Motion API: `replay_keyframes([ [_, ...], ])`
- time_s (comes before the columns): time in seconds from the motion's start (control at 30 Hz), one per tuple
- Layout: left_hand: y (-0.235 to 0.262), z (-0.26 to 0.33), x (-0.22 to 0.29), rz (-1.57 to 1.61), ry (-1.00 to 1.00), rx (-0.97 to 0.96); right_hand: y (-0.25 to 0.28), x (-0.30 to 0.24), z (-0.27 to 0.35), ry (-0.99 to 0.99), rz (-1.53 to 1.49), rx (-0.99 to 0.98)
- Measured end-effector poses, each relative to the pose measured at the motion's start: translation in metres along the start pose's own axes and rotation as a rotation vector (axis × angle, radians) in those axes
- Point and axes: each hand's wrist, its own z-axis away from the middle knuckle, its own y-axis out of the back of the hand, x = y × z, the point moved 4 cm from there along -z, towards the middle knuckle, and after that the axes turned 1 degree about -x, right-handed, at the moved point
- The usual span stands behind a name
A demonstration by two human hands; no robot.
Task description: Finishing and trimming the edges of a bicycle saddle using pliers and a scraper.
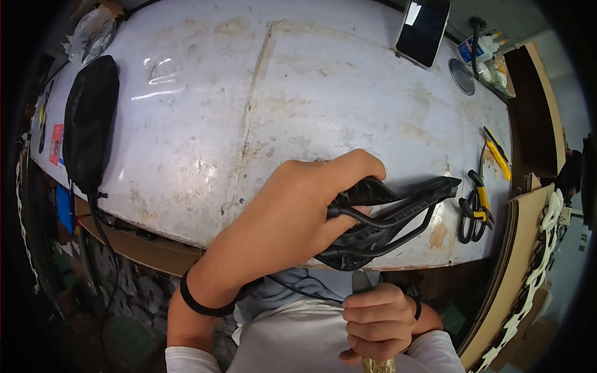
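Observation:
My left hand (311,205) grips a black bicycle saddle (388,233) near the table's front edge, fingers and thumb closed around one end. The saddle lies underside up, its thin rails and ribbed shell showing; its narrow end points right. Part of it is hidden under my hand. Just below the edge, in front of my body, my right hand (379,320) is closed round a knife (362,283). The short grey blade points up toward the saddle's rim, and a tape-wrapped handle sticks out beneath the fist. Whether the blade touches the saddle I cannot tell.
On the white, stained table (186,124), pliers (479,205), scissors (466,227) and a yellow cutter (497,155) lie right. A phone (424,31), grey disc (461,76) and glue bottles (479,48) stand behind. A long black corded object (92,124) lies left. Cardboard (513,267) borders the right.

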Motion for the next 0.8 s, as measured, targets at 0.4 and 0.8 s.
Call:
replay_keyframes([
  [0.4,-0.002,0.001,-0.006,0.036,-0.061,0.017,0.005,0.015,0.007,-0.002,-0.114,0.129],
  [0.8,-0.002,0.003,-0.008,0.031,-0.004,0.032,-0.008,0.004,0.003,-0.09,0.005,0.051],
])
